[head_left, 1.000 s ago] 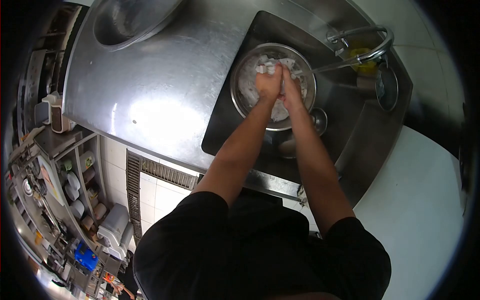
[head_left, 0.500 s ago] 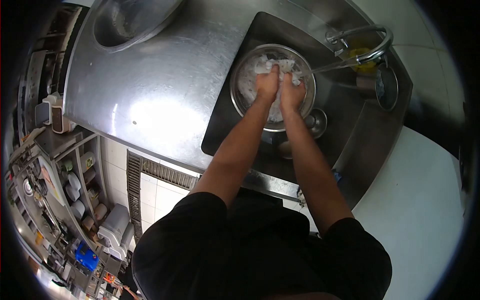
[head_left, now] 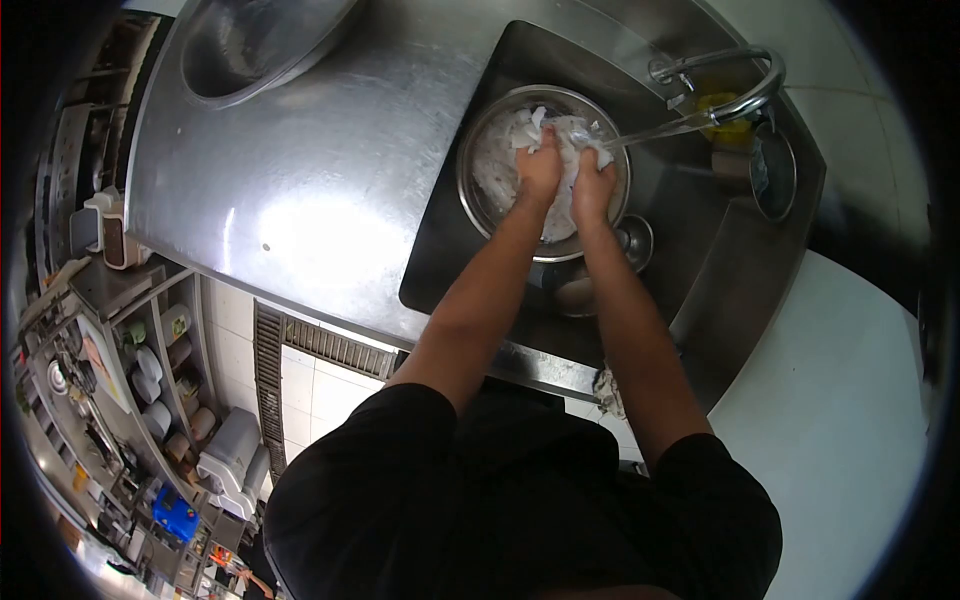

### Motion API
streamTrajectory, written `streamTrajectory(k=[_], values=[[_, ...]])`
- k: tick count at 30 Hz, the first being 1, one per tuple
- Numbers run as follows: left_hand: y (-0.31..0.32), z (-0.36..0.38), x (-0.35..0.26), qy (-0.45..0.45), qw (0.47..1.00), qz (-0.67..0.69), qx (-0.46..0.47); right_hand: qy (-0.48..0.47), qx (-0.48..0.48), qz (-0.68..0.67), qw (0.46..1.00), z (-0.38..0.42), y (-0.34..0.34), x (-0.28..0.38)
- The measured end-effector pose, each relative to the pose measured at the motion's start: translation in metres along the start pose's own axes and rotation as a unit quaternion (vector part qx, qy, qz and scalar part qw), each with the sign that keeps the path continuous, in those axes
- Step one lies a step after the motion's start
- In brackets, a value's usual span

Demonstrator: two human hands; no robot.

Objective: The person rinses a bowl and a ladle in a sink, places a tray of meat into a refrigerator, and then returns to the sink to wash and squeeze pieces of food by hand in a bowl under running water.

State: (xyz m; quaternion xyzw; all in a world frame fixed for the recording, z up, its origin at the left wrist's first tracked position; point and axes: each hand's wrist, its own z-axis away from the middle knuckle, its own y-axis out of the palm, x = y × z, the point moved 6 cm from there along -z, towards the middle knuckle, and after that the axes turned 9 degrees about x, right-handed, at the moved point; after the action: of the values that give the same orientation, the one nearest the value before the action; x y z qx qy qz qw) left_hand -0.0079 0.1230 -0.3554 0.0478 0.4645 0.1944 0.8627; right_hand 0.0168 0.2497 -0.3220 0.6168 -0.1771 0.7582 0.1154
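Note:
A round metal bowl (head_left: 470, 205) stands in the dark sink, holding cloudy water and white pieces (head_left: 496, 168) of something I cannot identify. Both hands are inside it. My left hand (head_left: 541, 172) is closed around some white pieces at the bowl's middle. Just to its right, my right hand (head_left: 594, 185) has its fingers wrapped round more white pieces. A stream of water from the curved metal faucet (head_left: 752, 100) falls into the bowl beside the fingers. The fingertips are partly hidden by the white pieces.
A large metal basin (head_left: 300, 62) sits on the steel counter (head_left: 330, 150) at the upper left. A ladle-like metal item (head_left: 636, 243) lies right of the bowl. A round strainer (head_left: 773, 175) hangs near the faucet. Shelves with dishes stand at the lower left.
My hands have moved slightly apart, my right hand shifting to the right. The white pieces between them have spread, and the water stream now lands amongst them.

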Motion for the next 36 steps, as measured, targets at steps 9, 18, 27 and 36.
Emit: streamTrajectory(k=[9, 18, 27, 36], values=[[-0.010, 0.003, -0.048, 0.141, 0.984, -0.071, 0.084, 0.359, 0.170, -0.117, 0.910, -0.005, 0.014, -0.032], [-0.029, 0.005, -0.026, 0.127, 0.991, 0.043, -0.017, 0.341, 0.175, 0.095, 0.919, -0.004, 0.017, 0.002], [-0.036, 0.002, 0.004, 0.013, 0.999, 0.021, -0.037, 0.293, 0.081, -0.096, 0.948, 0.000, 0.011, -0.050], [-0.017, 0.014, 0.001, -0.034, 0.990, 0.067, 0.119, 0.396, 0.131, -0.158, 0.895, 0.006, 0.013, -0.039]])
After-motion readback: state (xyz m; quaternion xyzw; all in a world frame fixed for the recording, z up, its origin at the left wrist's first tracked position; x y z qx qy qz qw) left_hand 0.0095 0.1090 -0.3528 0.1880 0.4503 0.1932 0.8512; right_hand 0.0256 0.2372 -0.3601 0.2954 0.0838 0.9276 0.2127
